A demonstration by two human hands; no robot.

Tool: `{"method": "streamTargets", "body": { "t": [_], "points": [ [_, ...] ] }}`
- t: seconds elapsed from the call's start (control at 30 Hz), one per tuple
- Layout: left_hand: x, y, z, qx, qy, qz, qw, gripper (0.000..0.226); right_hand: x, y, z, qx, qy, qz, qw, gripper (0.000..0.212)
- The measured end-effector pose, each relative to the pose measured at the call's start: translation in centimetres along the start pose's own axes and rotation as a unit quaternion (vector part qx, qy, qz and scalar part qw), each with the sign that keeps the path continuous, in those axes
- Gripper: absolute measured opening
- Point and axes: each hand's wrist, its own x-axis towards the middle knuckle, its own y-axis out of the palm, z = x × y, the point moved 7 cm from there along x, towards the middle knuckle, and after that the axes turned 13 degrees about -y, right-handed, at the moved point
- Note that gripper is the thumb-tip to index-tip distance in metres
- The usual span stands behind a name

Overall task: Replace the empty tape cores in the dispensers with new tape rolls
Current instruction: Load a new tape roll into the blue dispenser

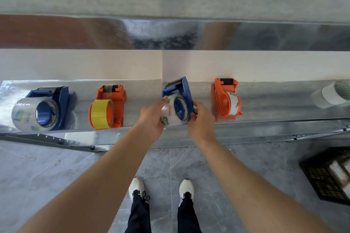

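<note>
- The left hand (153, 117) grips the clear tape roll (171, 112) from its left side. The thumb lies on top of the roll and the fingers curl under it.
- The right hand (200, 119) holds the blue dispenser (182, 86) at the right side of its frame, with the fingers curled round the edge. Both hands are closed on something, and neither is free.
- The roll sits on the blue hub of this dispenser, near the front edge of the shiny metal counter (265, 100). I cannot tell if the roll is pushed fully onto the hub, or if the dispenser rests on the counter.
- The roll looks full, so I judge it rather heavy for its size. It is probably stiff at the core, with a smooth and slippery outer film. A good hold is across the outer rim, thumb against fingers, away from any sticky free end.
- The dispenser seems to be hard, light plastic. The cutter at its far end is probably sharp, so the side frame is the safer place to hold.
- To the left stands an orange dispenser (111, 91) with a yellow roll (99, 113). Further left is a second blue dispenser (58, 94) with a large clear roll (26, 115).
- To the right, another orange dispenser, the right orange dispenser (225, 85), carries only a thin white ring (233, 106). This may be a core that needs changing.
- At the far right of the counter are some white objects (329, 96), too blurred to name. A black crate (329, 174) stands on the floor below.
</note>
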Motion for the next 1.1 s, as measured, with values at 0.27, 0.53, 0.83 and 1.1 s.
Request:
{"method": "streamTargets", "body": {
  "t": [0.27, 0.53, 0.83, 1.1],
  "points": [
    [-1.2, 0.5, -0.7, 0.081, 0.028, 0.012, 0.996, 0.029, 0.3, 2.3, -1.6, -0.024, 0.008, 0.084, 0.996, 0.026],
    [-1.3, 0.7, -0.4, 0.155, 0.099, -0.037, 0.982, 0.018, 4.8, -0.5, 0.6, -0.052, -0.07, -0.002, 0.996, 0.013],
    [-1.1, 0.8, -0.4, 0.133, 0.105, -0.006, 0.986, 0.032, 8.5, 0.5, 2.5, -0.056, -0.108, 0.105, 0.987, 0.017],
    [-1.7, 0.5, -0.2, 0.13, 0.109, 0.034, 0.985, 0.027, 9.4, 0.7, 4.0, -0.125, -0.168, 0.242, 0.947, 0.022]
  ]
}}
